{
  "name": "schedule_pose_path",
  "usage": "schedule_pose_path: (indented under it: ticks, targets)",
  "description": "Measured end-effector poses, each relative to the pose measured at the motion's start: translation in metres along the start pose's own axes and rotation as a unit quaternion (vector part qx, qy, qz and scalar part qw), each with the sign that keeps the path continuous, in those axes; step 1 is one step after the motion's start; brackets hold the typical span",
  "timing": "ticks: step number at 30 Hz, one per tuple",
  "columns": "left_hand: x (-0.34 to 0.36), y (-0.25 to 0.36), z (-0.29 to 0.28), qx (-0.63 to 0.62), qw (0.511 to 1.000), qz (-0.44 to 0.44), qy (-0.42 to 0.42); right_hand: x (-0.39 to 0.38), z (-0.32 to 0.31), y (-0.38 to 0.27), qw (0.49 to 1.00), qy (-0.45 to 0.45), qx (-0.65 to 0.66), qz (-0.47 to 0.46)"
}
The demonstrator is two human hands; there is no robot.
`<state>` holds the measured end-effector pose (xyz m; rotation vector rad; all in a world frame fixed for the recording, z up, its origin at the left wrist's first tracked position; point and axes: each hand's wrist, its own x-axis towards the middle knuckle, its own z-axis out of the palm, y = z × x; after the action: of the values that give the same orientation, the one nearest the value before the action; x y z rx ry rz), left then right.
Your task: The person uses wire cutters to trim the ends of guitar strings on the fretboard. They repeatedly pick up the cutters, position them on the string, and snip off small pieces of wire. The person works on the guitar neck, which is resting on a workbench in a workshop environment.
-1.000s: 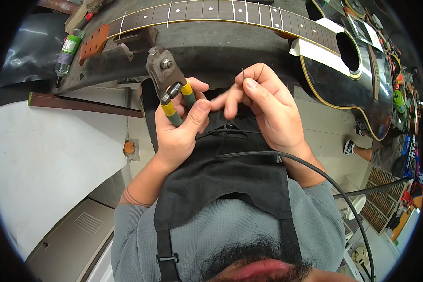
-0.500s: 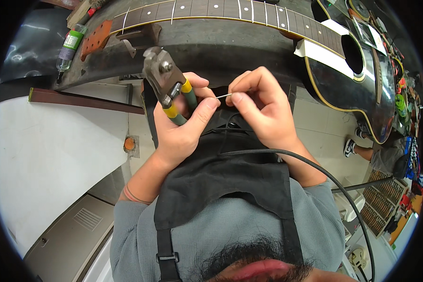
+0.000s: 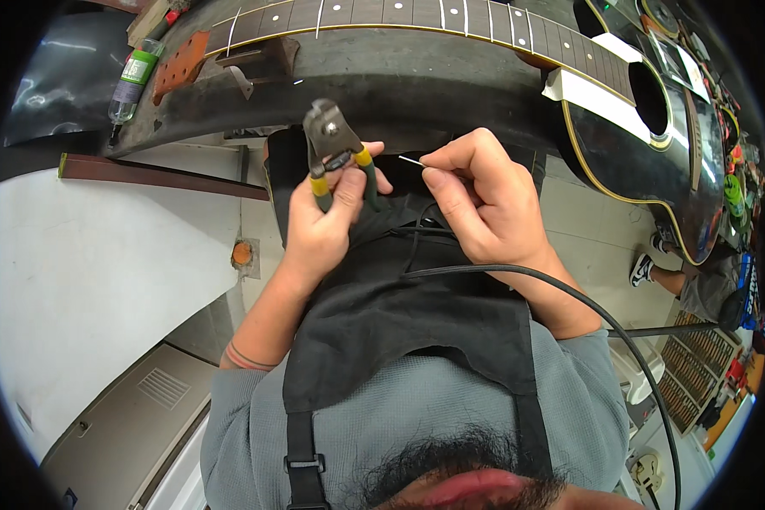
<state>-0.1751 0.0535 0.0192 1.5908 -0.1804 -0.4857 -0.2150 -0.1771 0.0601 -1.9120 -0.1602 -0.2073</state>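
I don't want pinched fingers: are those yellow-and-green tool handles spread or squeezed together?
Spread: the handles stand apart, with part of the left hand showing between them.

Left hand (image 3: pixel 321 217) curled in grip, left thumb (image 3: pixel 346 195) pointed away from wrist (image 3: pixel 304 265). Right hand (image 3: pixel 506 212), apart to its right, pinched with right thumb (image 3: pixel 455 204) and forefinger (image 3: pixel 463 151), tips directed toward left hand. Left forearm (image 3: pixel 268 319) and right forearm (image 3: pixel 561 308) slanted inward toward hands.

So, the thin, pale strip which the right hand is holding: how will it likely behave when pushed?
The thin, pale strip is probably fairly stiff, since its free end sticks out straight without drooping. It is likely light, being so slim and short. It may slip or swivel if pushed, as the right hand only pinches one end.
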Motion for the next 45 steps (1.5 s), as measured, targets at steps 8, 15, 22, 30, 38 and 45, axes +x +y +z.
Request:
schedule_pose_path:
  ticks: [8, 15, 22, 30, 38, 45]
  targets:
    - [0.008, -0.026, 0.006, 0.080, 0.985, 0.145, -0.055, 0.000, 0.006, 0.008, 0.993, 0.029, -0.011, -0.116]
    - [0.015, -0.020, 0.004, 0.172, 0.964, 0.190, -0.074, -0.002, 0.005, 0.011, 0.986, 0.040, -0.027, -0.159]
    - [0.017, -0.022, 0.006, 0.183, 0.958, 0.209, -0.077, -0.002, 0.002, 0.010, 0.982, 0.013, -0.057, -0.178]
    - [0.015, -0.014, 0.005, 0.197, 0.957, 0.201, -0.076, -0.005, 0.003, 0.014, 0.985, -0.001, -0.035, -0.167]
    - [0.015, -0.013, 0.002, 0.201, 0.955, 0.202, -0.077, -0.006, 0.004, 0.013, 0.987, -0.005, -0.035, -0.155]
    - [0.017, -0.013, 0.001, 0.207, 0.953, 0.210, -0.066, -0.007, 0.005, 0.013, 0.989, -0.009, -0.036, -0.145]
